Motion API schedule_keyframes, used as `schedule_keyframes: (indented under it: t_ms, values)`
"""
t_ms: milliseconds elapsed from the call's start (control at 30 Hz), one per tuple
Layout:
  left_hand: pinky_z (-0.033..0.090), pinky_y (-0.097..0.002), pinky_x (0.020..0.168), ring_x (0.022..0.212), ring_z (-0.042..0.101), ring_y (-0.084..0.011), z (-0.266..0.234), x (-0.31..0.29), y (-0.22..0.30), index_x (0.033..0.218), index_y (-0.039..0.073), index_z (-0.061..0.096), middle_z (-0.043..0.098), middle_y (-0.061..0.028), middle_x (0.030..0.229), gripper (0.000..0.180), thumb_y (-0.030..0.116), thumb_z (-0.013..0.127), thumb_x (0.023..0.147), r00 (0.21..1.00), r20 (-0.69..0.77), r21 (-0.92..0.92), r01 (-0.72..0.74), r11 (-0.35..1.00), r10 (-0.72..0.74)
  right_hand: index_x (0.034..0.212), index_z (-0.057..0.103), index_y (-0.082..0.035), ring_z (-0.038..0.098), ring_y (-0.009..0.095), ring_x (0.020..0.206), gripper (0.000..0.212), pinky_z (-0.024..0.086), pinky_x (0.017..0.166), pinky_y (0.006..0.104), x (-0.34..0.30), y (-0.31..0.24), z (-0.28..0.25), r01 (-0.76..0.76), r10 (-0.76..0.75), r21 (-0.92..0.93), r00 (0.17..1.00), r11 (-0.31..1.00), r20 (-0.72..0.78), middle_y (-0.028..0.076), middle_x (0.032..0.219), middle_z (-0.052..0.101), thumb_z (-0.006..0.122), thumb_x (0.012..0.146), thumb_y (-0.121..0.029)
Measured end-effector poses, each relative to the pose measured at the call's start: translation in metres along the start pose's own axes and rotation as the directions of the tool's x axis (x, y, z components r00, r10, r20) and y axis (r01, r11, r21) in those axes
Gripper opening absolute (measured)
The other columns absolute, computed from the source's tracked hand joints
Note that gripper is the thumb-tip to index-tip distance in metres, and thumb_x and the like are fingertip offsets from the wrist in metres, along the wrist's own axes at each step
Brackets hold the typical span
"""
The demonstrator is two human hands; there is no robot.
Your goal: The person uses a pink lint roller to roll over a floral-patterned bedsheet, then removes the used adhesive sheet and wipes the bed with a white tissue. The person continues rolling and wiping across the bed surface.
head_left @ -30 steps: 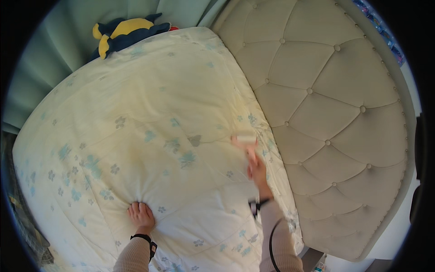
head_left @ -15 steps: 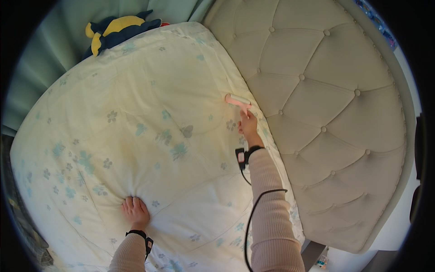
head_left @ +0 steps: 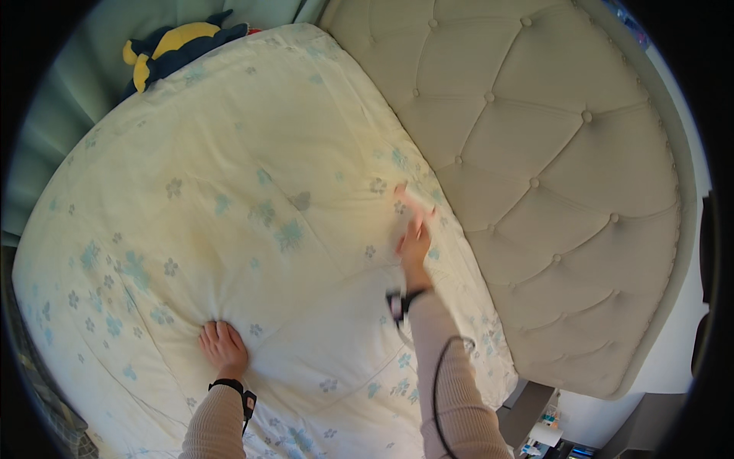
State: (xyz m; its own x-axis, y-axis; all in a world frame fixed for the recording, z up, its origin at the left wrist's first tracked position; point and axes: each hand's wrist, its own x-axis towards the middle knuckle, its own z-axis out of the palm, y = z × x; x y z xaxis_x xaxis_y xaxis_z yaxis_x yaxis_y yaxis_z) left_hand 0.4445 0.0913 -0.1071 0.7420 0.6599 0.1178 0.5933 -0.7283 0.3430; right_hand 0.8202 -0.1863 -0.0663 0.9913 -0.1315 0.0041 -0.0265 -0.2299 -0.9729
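Observation:
A cream quilt (head_left: pixel 229 145) with blue and grey flower prints covers the bed in front of me. My right hand (head_left: pixel 414 251) is closed around the handle of a pink-and-white lint roller (head_left: pixel 417 200), slightly blurred, at the quilt's right side near the headboard. Its head looks to be on or just above the fabric; I cannot tell which. Lower left, my left hand (head_left: pixel 223 349) lies palm down with its fingers stretched, pressing a dent into the quilt and holding nothing.
A beige tufted headboard (head_left: pixel 566 191) rises along the right. At the far left corner lies a navy-and-yellow plush toy (head_left: pixel 180 46) against the pale green curtain (head_left: pixel 69 96). Beyond the headboard's near end stands a bedside cabinet (head_left: pixel 527 413) with small items.
My right hand has drawn the lint roller back toward me along the quilt's right side. The left hand stays pressed on the quilt. The whole view has shifted slightly.

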Motion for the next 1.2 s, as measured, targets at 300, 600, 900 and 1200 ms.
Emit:
schedule_keyframes:
  t_ms: [300,600,900,1200]
  values:
    - [0.039,-0.0483,0.085,0.094,0.051,-0.0375,0.0,0.003,0.0,0.09,0.006,0.055,0.054,-0.0155,0.098,0.009,0.015,0.053,0.092,0.997,-0.053,0.005,-0.052,0.999,0.052,0.141,0.049,-0.005,0.043,0.007,0.039,0.04,0.036,0.034,0.0242,-0.342,-0.031,-0.074,-0.452,0.452,0.033,0.892,0.892,-0.007,-0.003,0.058,0.044,0.048,0.105,-0.024]
    - [0.039,-0.0505,0.091,0.102,0.05,-0.041,0.006,-0.004,-0.005,0.099,0.005,0.056,0.055,-0.0182,0.109,0.015,0.019,0.05,0.095,0.999,0.032,0.035,0.004,0.999,-0.005,0.096,0.054,-0.011,0.045,0.012,0.039,0.023,0.037,0.035,0.03,-0.037,0.002,-0.088,-0.295,0.322,0.154,0.927,0.943,-0.192,-0.001,0.056,0.047,0.056,0.102,-0.033]
    - [0.039,-0.0504,0.089,0.101,0.05,-0.0405,0.007,-0.003,-0.004,0.098,0.005,0.055,0.053,-0.0181,0.107,0.013,0.017,0.052,0.094,0.999,0.051,0.03,0.01,0.999,-0.011,0.138,0.05,-0.004,0.043,0.009,0.039,0.04,0.034,0.034,0.0258,-0.314,-0.02,-0.117,-0.436,0.466,0.201,0.875,0.877,-0.135,-0.003,0.057,0.042,0.05,0.106,-0.028]
    - [0.039,-0.0508,0.088,0.099,0.051,-0.0412,0.012,-0.005,-0.006,0.098,0.005,0.054,0.053,-0.0187,0.106,0.014,0.018,0.051,0.095,0.999,0.032,0.055,0.002,0.998,-0.004,0.112,0.061,-0.001,0.045,0.01,0.04,0.039,0.037,0.036,0.0281,-0.028,0.005,-0.158,-0.207,0.187,-0.11,0.968,0.972,-0.168,0.0,0.056,0.049,0.055,0.103,-0.039]
